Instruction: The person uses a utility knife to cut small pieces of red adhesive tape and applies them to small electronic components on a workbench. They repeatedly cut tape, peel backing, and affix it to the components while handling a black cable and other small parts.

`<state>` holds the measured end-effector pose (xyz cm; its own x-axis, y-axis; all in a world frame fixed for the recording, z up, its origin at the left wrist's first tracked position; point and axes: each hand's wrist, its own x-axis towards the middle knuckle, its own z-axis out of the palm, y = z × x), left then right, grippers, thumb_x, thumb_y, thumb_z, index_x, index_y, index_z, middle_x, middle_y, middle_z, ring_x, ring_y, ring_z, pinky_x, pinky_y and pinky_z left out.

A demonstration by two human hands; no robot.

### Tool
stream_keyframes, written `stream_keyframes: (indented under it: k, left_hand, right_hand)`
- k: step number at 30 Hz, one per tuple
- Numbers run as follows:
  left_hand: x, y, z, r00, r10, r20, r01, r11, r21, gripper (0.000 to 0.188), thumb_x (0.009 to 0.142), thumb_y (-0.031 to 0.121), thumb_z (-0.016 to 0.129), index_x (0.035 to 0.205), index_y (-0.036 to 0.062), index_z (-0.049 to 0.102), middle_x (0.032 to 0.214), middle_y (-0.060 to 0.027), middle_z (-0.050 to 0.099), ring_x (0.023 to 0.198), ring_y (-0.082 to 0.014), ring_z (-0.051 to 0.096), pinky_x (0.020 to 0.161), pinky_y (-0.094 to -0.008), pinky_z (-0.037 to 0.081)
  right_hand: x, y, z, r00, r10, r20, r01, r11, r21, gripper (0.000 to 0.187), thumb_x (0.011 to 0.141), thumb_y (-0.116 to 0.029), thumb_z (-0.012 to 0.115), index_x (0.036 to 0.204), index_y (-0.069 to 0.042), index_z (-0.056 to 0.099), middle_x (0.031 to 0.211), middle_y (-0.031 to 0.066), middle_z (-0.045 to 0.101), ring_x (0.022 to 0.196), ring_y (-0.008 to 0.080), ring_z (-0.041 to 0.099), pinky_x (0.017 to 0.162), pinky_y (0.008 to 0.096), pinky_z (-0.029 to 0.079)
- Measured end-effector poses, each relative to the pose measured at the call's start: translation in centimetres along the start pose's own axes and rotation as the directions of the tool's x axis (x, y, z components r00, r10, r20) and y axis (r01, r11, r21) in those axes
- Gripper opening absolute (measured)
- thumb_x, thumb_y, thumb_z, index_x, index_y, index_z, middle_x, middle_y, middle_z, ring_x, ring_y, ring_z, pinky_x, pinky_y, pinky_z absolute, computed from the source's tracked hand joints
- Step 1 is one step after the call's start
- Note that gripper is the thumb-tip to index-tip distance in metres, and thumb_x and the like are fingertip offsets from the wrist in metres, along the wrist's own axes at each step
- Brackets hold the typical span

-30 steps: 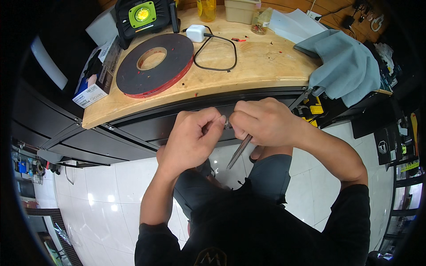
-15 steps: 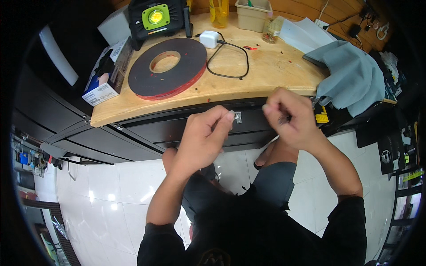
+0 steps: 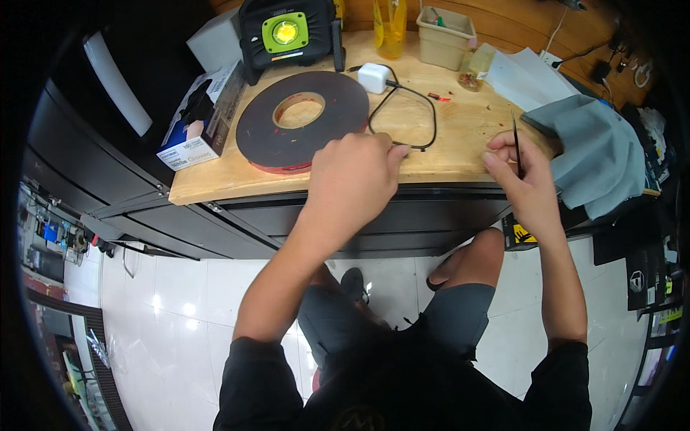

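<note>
— One grip [image 3: 533, 185], the right, is pinched around a slim, upward-pointing tool [image 3: 516, 140], seen against the surface [image 3: 460, 140].
— And the left grip [image 3: 356, 176]?
— Curled before the tape roll [image 3: 259, 133]; whether anything is held cannot be told.

It looks like a workshop: work lamp [image 3: 289, 32], tape roll [image 3: 262, 123] and glove box [image 3: 214, 131] on a wooden tabletop [image 3: 454, 162].

A head-worn fisheye camera looks steeply down and forward over the wearer's torso [image 3: 417, 381]; the hands [image 3: 352, 172] appear at close range, the table [image 3: 460, 159] beyond, the floor [image 3: 208, 309] farther below.
</note>
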<state>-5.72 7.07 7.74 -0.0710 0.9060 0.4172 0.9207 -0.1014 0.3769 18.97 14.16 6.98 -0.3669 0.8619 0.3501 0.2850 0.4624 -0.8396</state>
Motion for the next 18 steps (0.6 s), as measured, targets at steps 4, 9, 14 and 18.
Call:
stream_keyframes:
  k: [4,9,14,18]
  left_hand:
    - [-1.5,-0.3,0.2,0.987,-0.041,-0.157,0.023,0.993,-0.115,0.026,0.096,0.021,0.066,0.084,-0.0009,0.067,0.071,-0.0211,0.062,0.070,-0.0397,0.064,0.065,-0.0437,0.051]
    - [-5.3,-4.4,-1.3,0.901,0.016,-0.434,-0.111,0.975,-0.193,0.017,0.086,0.010,0.077,0.094,0.0013,0.065,0.090,-0.0115,0.062,0.081,-0.0275,0.063,0.074,-0.0388,0.052]
    - [-3.5,-7.5,-3.8,0.970,0.135,-0.200,-0.087,0.969,0.233,0.061,0.082,0.032,0.082,0.134,0.0072,0.064,0.136,-0.0180,0.060,0.139,-0.0353,0.046,0.103,-0.0416,0.048]
    - [-1.9,-10.6,-6.0,0.984,0.162,0.067,-0.169,0.979,0.111,0.072,0.079,0.041,0.082,0.141,0.0100,0.061,0.143,-0.0188,0.057,0.144,-0.0390,0.040,0.117,-0.0484,0.034]
  right_hand:
    - [-2.0,-1.4,-1.1,0.976,0.203,0.076,-0.216,0.932,0.292,0.027,0.101,-0.019,0.056,0.122,-0.003,0.063,0.082,-0.0044,0.052,0.063,0.0015,0.043,0.055,0.0186,0.032]
    - [-4.8,0.1,-1.1,0.973,0.172,0.157,-0.212,0.933,0.290,0.042,0.098,-0.006,0.052,0.140,-0.003,0.057,0.093,-0.0008,0.057,0.072,0.0039,0.048,0.063,0.0187,0.038]
    - [-5.3,-0.5,1.6,0.934,0.166,0.316,-0.267,0.912,0.310,0.043,0.098,0.002,0.051,0.141,-0.002,0.056,0.098,0.0008,0.059,0.077,0.0052,0.049,0.068,0.0201,0.043]
    - [-5.2,-0.9,2.5,0.911,0.097,0.401,-0.222,0.934,0.278,0.041,0.099,0.000,0.051,0.140,-0.001,0.056,0.099,0.0026,0.060,0.077,0.0066,0.052,0.070,0.0210,0.045]
